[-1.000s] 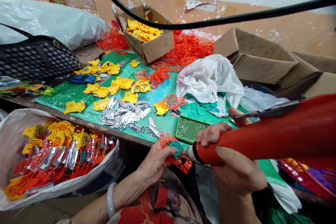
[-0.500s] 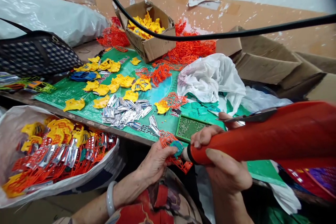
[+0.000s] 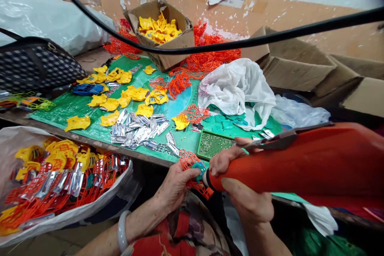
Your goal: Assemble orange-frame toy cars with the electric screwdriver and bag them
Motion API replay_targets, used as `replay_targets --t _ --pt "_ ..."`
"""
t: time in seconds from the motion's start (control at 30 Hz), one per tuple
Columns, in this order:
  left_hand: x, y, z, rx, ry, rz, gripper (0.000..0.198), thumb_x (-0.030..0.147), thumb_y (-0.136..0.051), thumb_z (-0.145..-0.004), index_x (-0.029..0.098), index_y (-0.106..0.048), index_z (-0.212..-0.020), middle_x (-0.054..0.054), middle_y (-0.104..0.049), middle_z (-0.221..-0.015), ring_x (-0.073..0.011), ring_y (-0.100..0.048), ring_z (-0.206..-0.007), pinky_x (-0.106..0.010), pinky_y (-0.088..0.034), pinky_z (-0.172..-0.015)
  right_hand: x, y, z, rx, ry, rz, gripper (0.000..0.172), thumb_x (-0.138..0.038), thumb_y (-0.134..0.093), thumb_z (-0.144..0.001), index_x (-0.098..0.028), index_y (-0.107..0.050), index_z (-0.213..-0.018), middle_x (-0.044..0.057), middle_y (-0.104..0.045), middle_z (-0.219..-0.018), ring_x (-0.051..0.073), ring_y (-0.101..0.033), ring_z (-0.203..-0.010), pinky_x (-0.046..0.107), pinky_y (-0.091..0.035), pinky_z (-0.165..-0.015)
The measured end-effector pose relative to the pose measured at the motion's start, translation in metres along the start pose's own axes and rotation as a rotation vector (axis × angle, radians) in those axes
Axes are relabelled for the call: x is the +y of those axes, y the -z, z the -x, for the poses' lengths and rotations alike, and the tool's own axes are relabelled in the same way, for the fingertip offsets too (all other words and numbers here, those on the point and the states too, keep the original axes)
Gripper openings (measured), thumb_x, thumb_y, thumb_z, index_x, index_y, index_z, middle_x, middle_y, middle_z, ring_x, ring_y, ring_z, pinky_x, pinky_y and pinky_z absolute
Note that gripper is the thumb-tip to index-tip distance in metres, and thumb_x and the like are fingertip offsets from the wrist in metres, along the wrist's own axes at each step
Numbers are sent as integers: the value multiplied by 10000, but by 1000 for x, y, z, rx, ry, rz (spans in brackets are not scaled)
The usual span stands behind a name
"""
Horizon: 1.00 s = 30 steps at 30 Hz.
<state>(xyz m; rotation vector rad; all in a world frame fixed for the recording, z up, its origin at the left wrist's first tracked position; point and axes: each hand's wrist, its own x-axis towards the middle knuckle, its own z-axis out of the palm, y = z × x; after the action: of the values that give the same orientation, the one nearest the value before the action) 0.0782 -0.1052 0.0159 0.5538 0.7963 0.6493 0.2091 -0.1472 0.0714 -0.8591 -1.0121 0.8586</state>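
My left hand (image 3: 175,184), with a pale bangle (image 3: 123,232) on its wrist, pinches an orange-red plastic lattice frame (image 3: 188,158). A small teal plastic piece (image 3: 198,171) lies on that frame under my thumb. My right hand (image 3: 250,196) is wrapped round a thick red electric screwdriver (image 3: 288,164) with a metal lever along its top. Its pale nose meets the teal piece; the bit itself is hidden. Just beyond my hands sits a green perforated tray (image 3: 213,144) with small metal screws in it. Silver strips (image 3: 138,130) are heaped to its left.
Yellow shells (image 3: 135,93) are scattered over the green mat. Behind them stands a cardboard box (image 3: 177,50) of yellow parts beside orange frames (image 3: 210,54). An open sack (image 3: 120,186) of assembled pieces is at lower left. A black cable (image 3: 210,48) crosses overhead; a white bag (image 3: 237,88) lies crumpled.
The whole view has shifted slightly, so most things sit further left. The screwdriver's nose stays against the teal piece, and both hands keep their grip.
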Motion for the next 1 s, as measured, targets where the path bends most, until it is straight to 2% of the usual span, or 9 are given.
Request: replay_targets --t 0.17,0.3,0.43,0.53,0.63,0.8,1.0 --pt "-2 1 -1 -44 -10 -3 134 180 -708 -713 135 -686 -838 -40 -689 -803 -169 -633 -740 -269 -497 -706 2 -7 4 15 57 95 528 -141 -650 -760 -319 -443 -1211 -51 -589 -761 152 -584 -655 349 -509 -691" --pt "-2 2 -2 -38 -10 -18 153 186 -710 -719 137 -693 -863 -59 -698 -841 -196 -652 -798 -300 -517 -752 7 -6 9 86 67 105 560 -134 -654 -734 -306 -432 -1219 -49 -593 -748 160 -602 -661 366 -516 -724" --pt "3 3 0 -23 5 -61 229 245 -743 -729 147 -699 -931 -62 -707 -858 -202 -664 -778 -294 -545 -688 7 -2 5 156 6 40 407 -197 -687 -688 -279 -536 -1056 -47 -586 -718 157 -593 -633 366 -525 -688" --pt "4 6 4 0 8 -90 223 249 -758 -743 168 -700 -943 -52 -723 -882 -184 -677 -759 -282 -564 -686 -2 -4 -11 246 -25 24 208 -215 -712 -635 -223 -589 -804 -42 -576 -670 131 -559 -579 318 -502 -600" --pt "1 11 6 86 28 -103 275 228 -780 -732 168 -706 -990 -66 -746 -938 -184 -699 -779 -276 -587 -693 -11 -4 -36 386 -48 139 200 -247 -739 -578 -198 -561 -653 -52 -532 -565 101 -473 -486 265 -432 -475" --pt "0 14 13 71 52 -38 220 98 -736 -746 154 -709 -957 -68 -754 -967 -189 -717 -813 -302 -612 -733 -6 1 -72 492 11 254 264 -255 -740 -573 -208 -526 -720 -84 -505 -586 79 -410 -482 235 -386 -466" --pt "2 20 24 -17 46 -17 231 49 -705 -761 153 -702 -968 -63 -761 -932 -185 -727 -781 -273 -616 -688 8 -3 -86 533 94 351 251 -277 -691 -641 -213 -526 -819 -90 -453 -644 81 -370 -523 232 -374 -506"
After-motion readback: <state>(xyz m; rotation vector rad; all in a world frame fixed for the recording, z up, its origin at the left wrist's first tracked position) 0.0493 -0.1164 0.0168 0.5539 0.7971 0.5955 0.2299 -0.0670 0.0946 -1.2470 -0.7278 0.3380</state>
